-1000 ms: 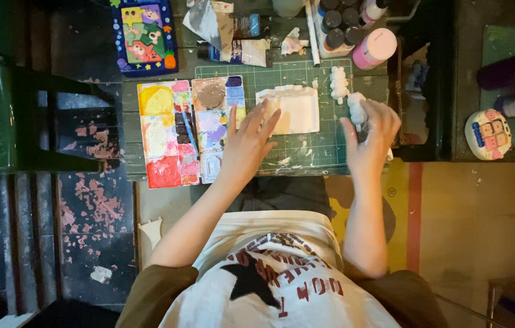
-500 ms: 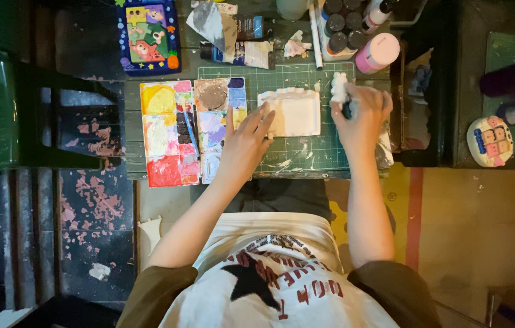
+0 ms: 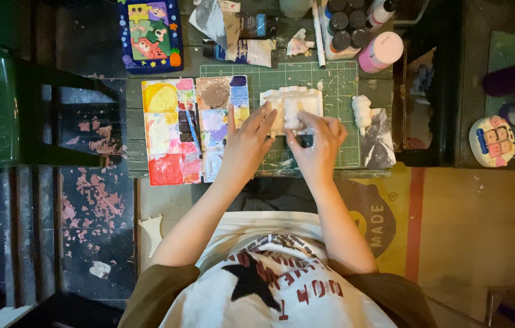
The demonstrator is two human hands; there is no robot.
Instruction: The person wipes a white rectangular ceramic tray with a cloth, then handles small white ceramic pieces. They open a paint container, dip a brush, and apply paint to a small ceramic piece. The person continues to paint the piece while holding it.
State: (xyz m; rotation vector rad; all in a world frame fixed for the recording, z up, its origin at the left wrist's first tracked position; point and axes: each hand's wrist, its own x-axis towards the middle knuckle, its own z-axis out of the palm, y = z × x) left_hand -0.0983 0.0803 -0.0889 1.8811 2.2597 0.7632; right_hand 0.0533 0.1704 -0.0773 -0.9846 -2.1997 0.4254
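So you've got one green cutting mat [image 3: 330, 82] on the bench, and on it one flat white plaster piece [image 3: 272, 100] that your left hand [image 3: 246, 143] is steadying with open, spread fingers on its left edge. Your right hand [image 3: 319, 138] has its grip pinched shut on one small white figure [image 3: 292, 113], held right over that flat piece. Left of the mat sit two messy paint palettes [image 3: 166, 130], and one more white figure [image 3: 362, 112] lies at the mat's right edge.
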